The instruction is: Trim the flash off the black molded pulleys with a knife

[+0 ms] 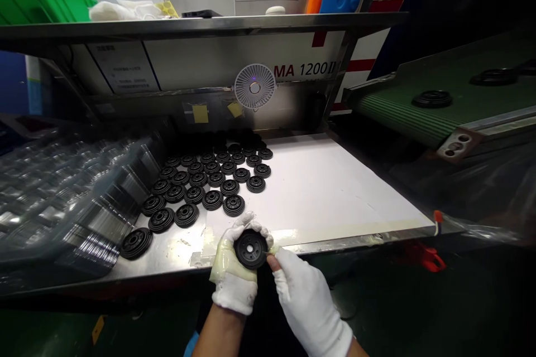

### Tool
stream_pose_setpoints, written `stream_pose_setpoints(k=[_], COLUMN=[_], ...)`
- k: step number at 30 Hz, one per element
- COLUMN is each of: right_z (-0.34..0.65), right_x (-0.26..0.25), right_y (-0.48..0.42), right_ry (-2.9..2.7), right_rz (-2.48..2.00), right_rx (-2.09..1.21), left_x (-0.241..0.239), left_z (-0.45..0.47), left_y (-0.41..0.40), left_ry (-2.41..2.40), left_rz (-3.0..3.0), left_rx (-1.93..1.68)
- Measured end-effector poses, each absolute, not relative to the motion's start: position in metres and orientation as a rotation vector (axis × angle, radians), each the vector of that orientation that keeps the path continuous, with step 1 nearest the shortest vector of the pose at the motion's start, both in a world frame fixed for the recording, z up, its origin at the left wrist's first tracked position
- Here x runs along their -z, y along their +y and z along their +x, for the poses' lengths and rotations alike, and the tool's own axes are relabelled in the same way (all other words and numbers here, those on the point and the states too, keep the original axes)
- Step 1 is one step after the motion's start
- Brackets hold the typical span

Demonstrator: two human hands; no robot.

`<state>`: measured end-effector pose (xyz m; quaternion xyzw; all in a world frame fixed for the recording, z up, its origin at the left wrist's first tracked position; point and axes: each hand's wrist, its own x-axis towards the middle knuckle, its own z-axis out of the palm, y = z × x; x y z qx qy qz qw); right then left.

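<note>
Disc, black and round, sits just off the near edge of the sheet, by its left end, held up in front of the surface. Left hand, gloved, has its grip clamped on the disc, fingers wrapped around the far rim, flat face with the centre hole turned up toward the camera. Right hand, gloved with the thumb tip bare, is nearer the sheet's middle, also off its near edge. Key relation: disc lies left of and slightly beyond the right grip, thumb tip right at the disc's right rim. Can't tell whether the right grip is clamped on the rim, on something thin, or just touching. No long axis on the face; it's round. Left hand is the closer one, in full contact.

Loose discs lie in rough rows over the sheet's left part and on bare metal left of it. Clear trays stacked farther left of the sheet. Fan beyond its far edge; green belt beyond and right of it, carrying more discs.
</note>
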<state>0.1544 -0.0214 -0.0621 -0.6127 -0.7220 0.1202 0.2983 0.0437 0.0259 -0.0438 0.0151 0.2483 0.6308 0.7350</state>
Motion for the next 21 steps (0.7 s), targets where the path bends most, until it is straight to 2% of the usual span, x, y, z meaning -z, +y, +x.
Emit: stream_pose_setpoints(k=[5,11,21], right_z=[0.144,0.151,0.141], right_x=[0.068,0.066,0.067], right_y=[-0.027,-0.023,-0.029], right_ry=[-1.970,-1.941,-1.994], right_rz=[-1.564,-1.609,-1.563], right_rx=[-0.269,-0.316,-0.254], left_x=[0.040,0.043,0.044], left_z=[0.049,0.044,0.048], left_y=[0.032,0.023,0.027], left_ry=[0.585,0.537,0.512], left_rz=[-0.147,0.054,-0.007], left_rx=[-1.408,-1.378,-1.480])
